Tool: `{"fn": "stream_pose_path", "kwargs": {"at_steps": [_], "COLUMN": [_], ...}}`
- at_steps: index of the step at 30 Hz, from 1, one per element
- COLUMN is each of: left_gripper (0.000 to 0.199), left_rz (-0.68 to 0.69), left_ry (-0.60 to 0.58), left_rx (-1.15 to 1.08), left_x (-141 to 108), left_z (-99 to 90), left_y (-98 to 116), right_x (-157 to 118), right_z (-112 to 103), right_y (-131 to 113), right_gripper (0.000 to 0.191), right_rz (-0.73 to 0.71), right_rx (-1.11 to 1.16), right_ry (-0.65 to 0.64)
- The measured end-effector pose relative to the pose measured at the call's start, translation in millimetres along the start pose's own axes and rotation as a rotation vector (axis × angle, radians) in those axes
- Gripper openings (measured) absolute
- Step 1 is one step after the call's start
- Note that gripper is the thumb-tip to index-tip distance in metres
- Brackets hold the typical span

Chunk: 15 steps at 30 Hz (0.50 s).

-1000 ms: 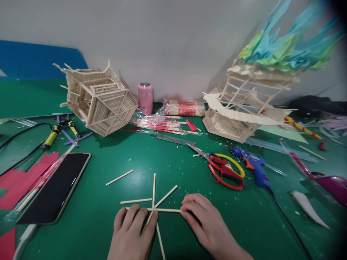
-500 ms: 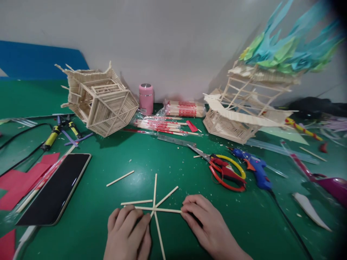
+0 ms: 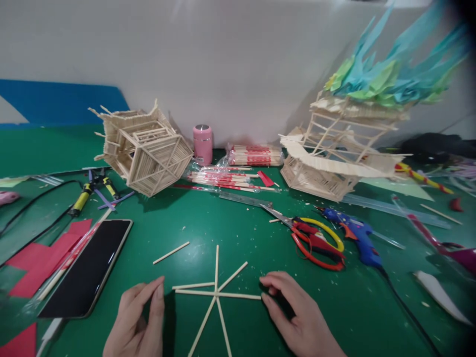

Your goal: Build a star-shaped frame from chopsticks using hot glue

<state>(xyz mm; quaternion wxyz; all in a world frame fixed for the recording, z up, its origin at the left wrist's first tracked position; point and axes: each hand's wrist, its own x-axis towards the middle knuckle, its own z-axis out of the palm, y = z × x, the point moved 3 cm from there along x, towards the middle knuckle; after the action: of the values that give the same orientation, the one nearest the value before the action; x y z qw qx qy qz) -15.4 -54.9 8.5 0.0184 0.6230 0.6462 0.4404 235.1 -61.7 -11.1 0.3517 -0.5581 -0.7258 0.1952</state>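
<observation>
Several thin wooden sticks point(image 3: 238, 296) lie on the green table in a star, their ends meeting near one centre. One more stick point(image 3: 193, 286) rests just above the star's left arm. My left hand point(image 3: 137, 317) hovers left of the star, apart from it, with thumb and forefinger tips together and nothing visible in them. At the right end of the star's long horizontal line is my right hand point(image 3: 295, 312). Its thumb is at or very near the stick's tip, and its forefinger is held apart. A short loose stick point(image 3: 171, 253) lies above the left hand.
Scissors point(image 3: 316, 240) and a blue glue gun point(image 3: 355, 233) lie right. A phone point(image 3: 87, 267), red paper point(image 3: 52, 258) and wire strippers point(image 3: 92, 191) lie left. Two stick models point(image 3: 148, 153), point(image 3: 316, 181), a pink flask point(image 3: 203, 144) and packed sticks point(image 3: 255, 155) stand behind.
My left hand has let go of the star and moved left, uncovering its lower-left stick. My right hand's fingers have parted at the stick's end. The view has shifted slightly.
</observation>
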Motion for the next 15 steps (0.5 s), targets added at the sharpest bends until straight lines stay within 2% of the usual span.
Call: {"fn": "stream_pose_path", "kwargs": {"at_steps": [3, 6, 8, 12, 15], "left_gripper": [0.011, 0.013, 0.017, 0.019, 0.018], "left_rz": [-0.033, -0.016, 0.083, 0.427, 0.514], "left_ry": [0.037, 0.010, -0.074, -0.318, -0.400], "left_rx": [0.007, -0.028, -0.026, 0.039, 0.059], "left_x": [2.0, 1.5, 0.6, -4.8, -8.8], "left_z": [-3.3, -2.5, 1.5, 15.1, 23.6], "left_y": [-0.9, -1.7, -1.7, 2.0, 7.6], "right_x": [0.6, 1.3, 1.6, 0.5, -2.4], "right_z": [1.1, 1.1, 0.7, -1.4, -5.6], "right_y": [0.1, -0.9, -2.2, -1.0, 6.8], "right_gripper": [0.016, 0.016, 0.015, 0.016, 0.015], "right_rz": [0.004, 0.017, 0.025, 0.089, 0.235], "right_rx": [0.020, 0.031, 0.042, 0.112, 0.223], "right_ry": [-0.001, 0.006, 0.007, 0.009, 0.075]}}
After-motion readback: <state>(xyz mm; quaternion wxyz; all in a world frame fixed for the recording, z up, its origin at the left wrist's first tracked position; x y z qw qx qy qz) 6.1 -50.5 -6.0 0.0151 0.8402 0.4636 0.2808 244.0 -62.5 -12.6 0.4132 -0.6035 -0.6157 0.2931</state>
